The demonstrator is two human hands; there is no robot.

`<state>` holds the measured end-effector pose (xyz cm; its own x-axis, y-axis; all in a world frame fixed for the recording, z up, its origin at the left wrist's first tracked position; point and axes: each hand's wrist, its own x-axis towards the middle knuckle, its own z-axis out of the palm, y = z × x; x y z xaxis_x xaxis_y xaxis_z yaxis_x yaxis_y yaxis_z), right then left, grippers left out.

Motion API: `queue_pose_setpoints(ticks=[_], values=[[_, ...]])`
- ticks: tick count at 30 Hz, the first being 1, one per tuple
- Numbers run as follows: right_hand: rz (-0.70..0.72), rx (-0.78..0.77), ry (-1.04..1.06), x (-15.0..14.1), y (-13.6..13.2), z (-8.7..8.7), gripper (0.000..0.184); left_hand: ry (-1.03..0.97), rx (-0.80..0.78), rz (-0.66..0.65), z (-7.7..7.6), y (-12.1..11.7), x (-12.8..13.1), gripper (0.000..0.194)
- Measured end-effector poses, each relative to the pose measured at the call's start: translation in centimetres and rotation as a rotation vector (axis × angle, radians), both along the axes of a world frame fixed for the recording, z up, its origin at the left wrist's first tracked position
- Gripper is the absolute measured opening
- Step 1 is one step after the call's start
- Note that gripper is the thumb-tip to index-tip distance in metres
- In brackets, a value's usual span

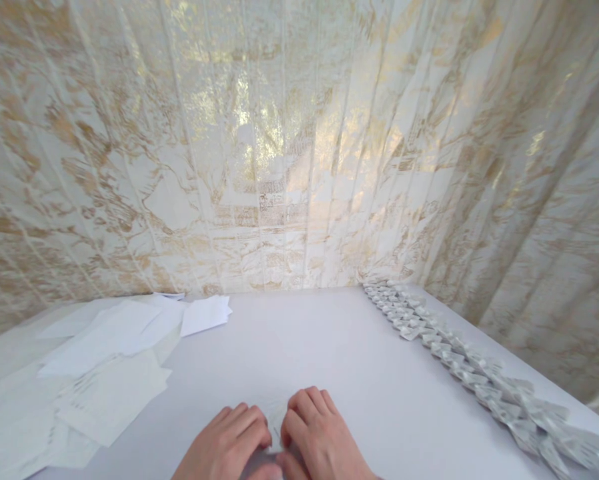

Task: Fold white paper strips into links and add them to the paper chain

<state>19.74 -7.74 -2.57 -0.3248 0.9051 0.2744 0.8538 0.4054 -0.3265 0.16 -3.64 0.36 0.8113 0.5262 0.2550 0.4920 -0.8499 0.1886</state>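
Note:
At the bottom middle of the head view, a small piece of pale paper (274,415) with faint markings shows between my two hands. My left hand (224,441) has its fingers curled down over the paper's left side. Opposite it, my right hand (323,441) is closed on the right side, fingers bent and thumb tucked underneath. Both thumbs come close together at the near edge of the paper. Most of the sheet is hidden beneath the fingers, so its fold cannot be made out.
Loose white sheets (104,337) and printed paper pieces (114,393) overlap on the left of the white table (299,340). A small white stack (205,315) lies behind them. Rows of folded paper pieces (459,367) run along the right edge. A patterned curtain (279,167) hangs behind.

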Motion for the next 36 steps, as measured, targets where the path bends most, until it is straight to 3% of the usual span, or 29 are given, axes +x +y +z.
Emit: queue_pose_setpoints(ticks=[6, 10, 15, 22, 30, 36], values=[[0.0, -0.007, 0.145, -0.1, -0.3, 0.9, 0.017, -0.028, -0.132, 0.142, -0.7, 0.1, 0.6, 0.012], [-0.016, -0.058, 0.25, 0.0, -0.5, 1.4, 0.015, -0.055, -0.2, 0.218, -0.3, -0.2, 1.2, 0.015], [-0.043, -0.105, 0.302, -0.1, -0.7, 2.1, 0.017, -0.072, -0.259, 0.228, 0.1, -0.7, 1.4, 0.012], [-0.05, -0.127, 0.312, -0.3, -1.0, 2.2, 0.02, -0.064, -0.197, 0.184, -0.4, -0.6, 1.3, 0.016], [0.025, -0.129, 0.301, 0.1, -1.0, 2.4, 0.018, -0.081, -0.03, 0.275, -1.2, -1.4, 2.0, 0.017], [-0.021, -0.15, 0.33, -0.2, -1.1, 2.9, 0.02, -0.126, -0.041, 0.283, -1.3, -1.7, 2.1, 0.014]])
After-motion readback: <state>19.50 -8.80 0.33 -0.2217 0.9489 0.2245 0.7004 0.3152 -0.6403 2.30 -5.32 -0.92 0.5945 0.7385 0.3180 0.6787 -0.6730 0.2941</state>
